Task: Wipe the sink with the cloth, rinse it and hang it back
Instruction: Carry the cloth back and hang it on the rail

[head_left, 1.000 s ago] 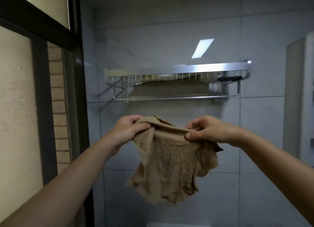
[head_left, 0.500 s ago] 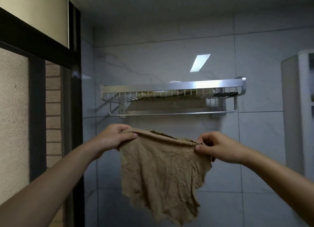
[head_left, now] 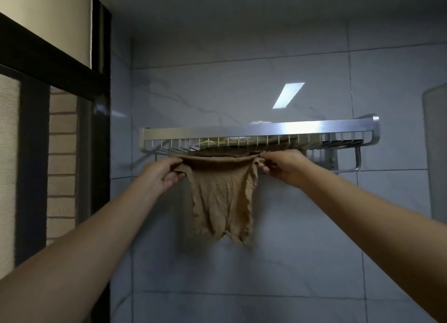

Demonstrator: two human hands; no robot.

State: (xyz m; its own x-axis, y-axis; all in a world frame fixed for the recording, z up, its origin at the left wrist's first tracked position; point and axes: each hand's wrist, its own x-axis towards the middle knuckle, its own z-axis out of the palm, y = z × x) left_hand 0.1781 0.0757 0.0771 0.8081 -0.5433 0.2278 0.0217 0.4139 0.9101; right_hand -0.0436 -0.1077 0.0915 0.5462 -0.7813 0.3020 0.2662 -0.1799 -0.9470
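Observation:
A crumpled tan cloth (head_left: 221,197) hangs stretched between my hands, its top edge right under the metal wall rack (head_left: 302,126). My left hand (head_left: 163,175) pinches the cloth's upper left corner. My right hand (head_left: 283,165) grips the upper right corner. The cloth's top edge is level with the rack's lower rail (head_left: 348,169), whose middle part it hides; I cannot tell whether the cloth lies over the rail. The sink is out of view.
The rack's wire shelf holds some pale folded items (head_left: 256,138). Grey tiled wall lies behind. A dark door or window frame (head_left: 101,129) stands at the left, and a pale rounded appliance (head_left: 435,153) is at the right edge.
Both hands have lifted the cloth up and away from me, from chest height to the rack's lower rail. The cloth is now spread flatter between them.

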